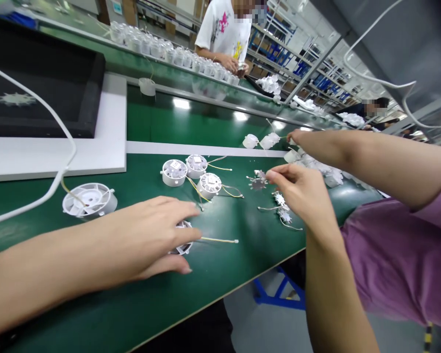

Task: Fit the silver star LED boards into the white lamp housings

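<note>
Room for passage was left over the table [220, 269] between the left hand [165, 233] and the right hand [297, 189], though a wire [220, 240] was stretched into it. Beyond, the way was obstructed by three clustered fans [209, 185] and their leads [232, 191]. The far right was crossed by a co-worker's arm [356, 154], the far left by a white cable [55, 185].

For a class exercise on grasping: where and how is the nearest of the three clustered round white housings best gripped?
I'd grip this housing by its outer wall, thumb and fingers opposed, coming from above the near side: it looks round and low, its neighbours sit left and beyond, and leads trail right.
</note>
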### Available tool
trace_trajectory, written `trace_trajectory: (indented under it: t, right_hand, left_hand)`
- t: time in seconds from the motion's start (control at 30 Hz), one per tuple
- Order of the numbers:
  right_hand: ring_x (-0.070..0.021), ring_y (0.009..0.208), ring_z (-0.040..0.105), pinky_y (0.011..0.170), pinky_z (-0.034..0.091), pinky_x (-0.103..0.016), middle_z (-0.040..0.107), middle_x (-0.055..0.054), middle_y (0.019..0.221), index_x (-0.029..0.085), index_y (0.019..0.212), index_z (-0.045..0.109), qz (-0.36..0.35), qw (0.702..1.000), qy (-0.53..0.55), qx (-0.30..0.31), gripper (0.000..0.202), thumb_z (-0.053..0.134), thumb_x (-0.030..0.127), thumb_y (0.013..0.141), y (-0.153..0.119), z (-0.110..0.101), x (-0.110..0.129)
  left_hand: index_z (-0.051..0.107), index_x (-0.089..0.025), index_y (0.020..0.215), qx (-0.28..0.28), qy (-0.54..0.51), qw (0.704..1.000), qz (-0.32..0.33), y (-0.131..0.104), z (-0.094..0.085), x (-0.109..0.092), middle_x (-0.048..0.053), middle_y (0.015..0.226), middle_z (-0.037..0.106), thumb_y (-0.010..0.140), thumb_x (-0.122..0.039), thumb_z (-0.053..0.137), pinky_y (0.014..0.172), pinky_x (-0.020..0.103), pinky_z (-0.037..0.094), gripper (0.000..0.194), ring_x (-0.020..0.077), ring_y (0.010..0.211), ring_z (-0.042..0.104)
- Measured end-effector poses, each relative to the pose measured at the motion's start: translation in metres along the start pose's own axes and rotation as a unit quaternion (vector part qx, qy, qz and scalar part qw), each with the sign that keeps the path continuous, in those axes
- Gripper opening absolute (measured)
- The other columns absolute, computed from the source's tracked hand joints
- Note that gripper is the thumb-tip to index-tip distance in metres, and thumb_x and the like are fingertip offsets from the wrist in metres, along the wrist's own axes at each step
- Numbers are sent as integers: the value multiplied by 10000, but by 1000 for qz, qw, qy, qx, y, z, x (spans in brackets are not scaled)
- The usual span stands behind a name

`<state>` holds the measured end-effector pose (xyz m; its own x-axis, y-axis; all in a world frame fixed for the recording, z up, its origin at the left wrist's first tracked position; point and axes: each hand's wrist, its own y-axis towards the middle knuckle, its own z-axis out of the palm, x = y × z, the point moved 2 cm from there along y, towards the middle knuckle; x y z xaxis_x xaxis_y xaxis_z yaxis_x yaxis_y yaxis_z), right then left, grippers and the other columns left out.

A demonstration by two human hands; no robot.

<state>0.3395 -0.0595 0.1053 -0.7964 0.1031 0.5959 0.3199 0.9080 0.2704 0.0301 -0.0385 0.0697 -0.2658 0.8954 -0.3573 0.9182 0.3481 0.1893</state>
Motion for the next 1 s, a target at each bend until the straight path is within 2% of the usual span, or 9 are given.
trace_trajectory:
  t: [0.1,0.17,0.33,0.43,0.6,0.73,0.8,0.9,1.0]
  right_hand:
    - [-192,625,711,571,589,-304,773,-38,714,193,787,770,-22,985,172,23,146,787,313,870,-13,-5,25]
    - [-169,600,715,559,617,-285,778,-19,718,208,803,783,-46,964,256,52,121,807,292,886,-25,1,49]
    - [-168,699,772,669,676,-290,811,10,830,261,848,814,-118,934,336,45,148,820,123,901,-53,22,95]
    - [-196,780,795,716,688,-319,820,8,870,272,877,819,-146,925,349,43,165,821,110,909,-61,27,98]
    - [-220,884,796,803,684,-357,814,-18,967,271,973,817,-113,943,309,51,98,815,180,936,-59,30,76]
    - [-281,1397,620,1199,509,-490,674,-24,1435,374,1371,701,-162,943,249,-152,420,716,164,1008,-61,19,68]
    - [-294,1507,515,1306,368,-531,620,9,1521,407,1421,679,-234,940,177,-175,487,676,132,1019,-65,15,73]
    - [-286,1386,640,1271,416,-533,736,-8,1394,342,1345,745,-278,954,112,26,394,632,136,1028,-65,21,83]
    - [-243,1063,781,965,625,-397,831,-45,1136,239,1216,803,-197,949,160,186,247,631,212,1041,-62,29,86]
  left_hand:
    - [617,-311,1502,-10,-106,991,-80,5,-12,1,117,1566,620,1037,-556,650,1034,545,635,526,392,1363,661]
    - [514,-314,1585,-36,-273,947,-167,9,-18,2,102,1576,615,1026,-646,610,1050,474,642,657,349,1382,655]
    - [611,-191,1389,51,-698,682,-212,18,-21,-6,184,1412,714,1133,-555,414,848,332,701,486,287,1103,805]
    - [685,-175,1151,39,-773,595,-215,19,-22,-7,128,1176,782,1146,-434,455,687,242,688,347,244,961,829]
    - [733,-180,1000,-47,-754,605,-252,18,-23,1,13,826,728,1026,-266,725,568,173,659,91,183,762,808]
    - [761,-179,1033,-81,-707,656,-253,20,-25,4,-2,855,756,911,-193,846,573,184,678,149,211,803,829]
    - [762,-181,1049,-84,-694,671,-247,21,-25,4,-12,838,770,887,-168,855,580,179,678,188,211,803,832]
    - [742,-193,1110,-73,-675,695,-236,20,-26,3,-26,807,785,868,-172,855,606,188,683,267,199,760,827]
    - [725,-199,1126,-74,-628,740,-229,19,-28,5,-24,790,788,863,-224,847,615,200,684,291,207,749,825]
